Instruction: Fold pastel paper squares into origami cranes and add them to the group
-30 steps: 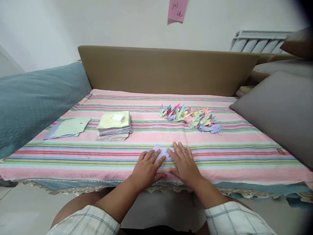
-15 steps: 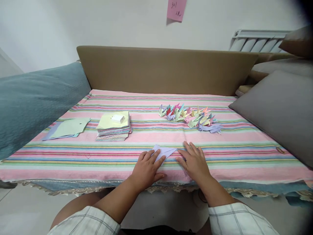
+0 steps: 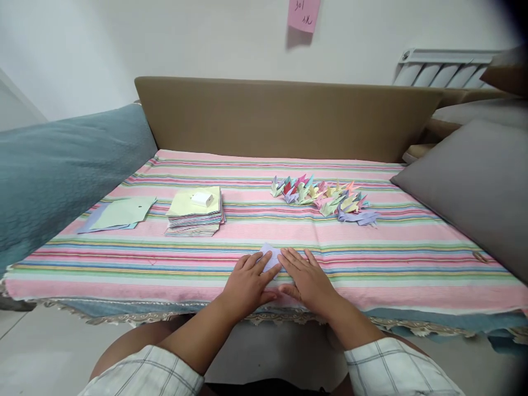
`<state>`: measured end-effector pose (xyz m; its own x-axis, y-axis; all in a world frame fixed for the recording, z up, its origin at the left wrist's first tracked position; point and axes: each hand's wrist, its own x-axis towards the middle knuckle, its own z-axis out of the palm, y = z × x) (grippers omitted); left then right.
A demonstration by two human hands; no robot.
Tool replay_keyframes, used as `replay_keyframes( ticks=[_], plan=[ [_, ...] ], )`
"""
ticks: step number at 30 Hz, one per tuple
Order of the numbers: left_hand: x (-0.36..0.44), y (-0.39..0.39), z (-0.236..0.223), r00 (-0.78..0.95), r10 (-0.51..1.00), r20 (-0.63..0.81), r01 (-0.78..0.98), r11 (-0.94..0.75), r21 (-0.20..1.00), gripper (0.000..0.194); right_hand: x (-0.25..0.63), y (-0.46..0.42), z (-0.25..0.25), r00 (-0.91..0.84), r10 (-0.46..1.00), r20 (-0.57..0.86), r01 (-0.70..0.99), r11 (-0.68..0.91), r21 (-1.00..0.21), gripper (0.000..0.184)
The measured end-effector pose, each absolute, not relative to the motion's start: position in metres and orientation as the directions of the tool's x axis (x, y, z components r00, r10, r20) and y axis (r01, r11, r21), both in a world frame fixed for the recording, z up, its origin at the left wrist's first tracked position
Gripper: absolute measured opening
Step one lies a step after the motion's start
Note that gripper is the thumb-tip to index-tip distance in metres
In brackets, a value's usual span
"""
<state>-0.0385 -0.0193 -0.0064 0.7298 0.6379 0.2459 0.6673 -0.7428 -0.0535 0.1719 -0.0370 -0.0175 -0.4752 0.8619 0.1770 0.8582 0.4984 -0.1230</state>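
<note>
Resting palm-down with fingers spread, the left hand (image 3: 249, 278) and right hand (image 3: 309, 280) lie over a lilac paper (image 3: 269, 254) on the striped cloth (image 3: 124, 283), neither visibly pinching. That piece looks partly folded, with shaping still left. Finished-looking folded birds (image 3: 329, 208) (a colourful crowd) sit beyond the right hand; beyond the left, the paper stack (image 3: 192, 221) seems unfolded.

Right hand (image 3: 307, 279) back over the lavender paper (image 3: 273, 254) at its right
</note>
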Motion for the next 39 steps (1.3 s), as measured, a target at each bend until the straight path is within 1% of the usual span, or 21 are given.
replay_keyframes(
  ticks=[4,8,15,19,21,24,26,27,30,32,35,39],
  plan=[
    [-0.046,-0.024,-0.006,0.695,0.681,0.231,0.704,-0.710,-0.028,0.065,0.172,-0.037,-0.014,-0.468,0.869,0.164,0.859,0.490,-0.150,0.072],
    [-0.054,-0.031,-0.004,0.651,0.724,0.230,0.742,-0.670,0.009,0.064,0.173,-0.036,-0.018,-0.465,0.867,0.178,0.858,0.491,-0.149,0.069],
    [-0.060,-0.038,0.000,0.563,0.794,0.228,0.808,-0.587,0.048,0.058,0.174,-0.036,-0.018,-0.477,0.862,0.172,0.855,0.500,-0.138,0.069],
    [-0.067,-0.035,0.008,0.532,0.820,0.211,0.828,-0.556,0.075,0.057,0.173,-0.036,-0.018,-0.479,0.862,0.164,0.857,0.500,-0.124,0.070],
    [-0.073,-0.033,0.013,0.517,0.832,0.202,0.835,-0.542,0.094,0.052,0.174,-0.035,-0.019,-0.481,0.860,0.172,0.856,0.503,-0.119,0.070],
    [-0.076,-0.031,0.020,0.502,0.819,0.279,0.831,-0.546,0.109,0.044,0.174,-0.034,-0.022,-0.485,0.852,0.198,0.852,0.512,-0.113,0.068],
    [-0.072,-0.030,0.020,0.545,0.768,0.337,0.793,-0.602,0.090,0.045,0.174,-0.033,-0.024,-0.490,0.848,0.202,0.849,0.517,-0.111,0.067],
    [-0.067,-0.029,0.020,0.591,0.734,0.334,0.760,-0.646,0.076,0.047,0.174,-0.032,-0.024,-0.491,0.848,0.198,0.849,0.517,-0.109,0.066],
    [-0.050,-0.025,0.014,0.733,0.631,0.255,0.641,-0.765,0.052,0.059,0.174,-0.032,-0.021,-0.493,0.852,0.178,0.850,0.515,-0.111,0.066],
    [-0.042,-0.019,0.010,0.765,0.609,0.212,0.614,-0.788,0.048,0.063,0.174,-0.032,-0.017,-0.495,0.853,0.162,0.846,0.516,-0.132,0.067],
    [-0.038,-0.008,0.009,0.773,0.609,0.177,0.604,-0.792,0.084,0.058,0.177,-0.030,-0.010,-0.486,0.858,0.168,0.834,0.513,-0.204,0.064],
    [-0.042,0.003,0.014,0.778,0.590,0.216,0.570,-0.807,0.151,0.042,0.180,-0.026,-0.002,-0.479,0.849,0.224,0.807,0.526,-0.270,0.052]
  ],
)
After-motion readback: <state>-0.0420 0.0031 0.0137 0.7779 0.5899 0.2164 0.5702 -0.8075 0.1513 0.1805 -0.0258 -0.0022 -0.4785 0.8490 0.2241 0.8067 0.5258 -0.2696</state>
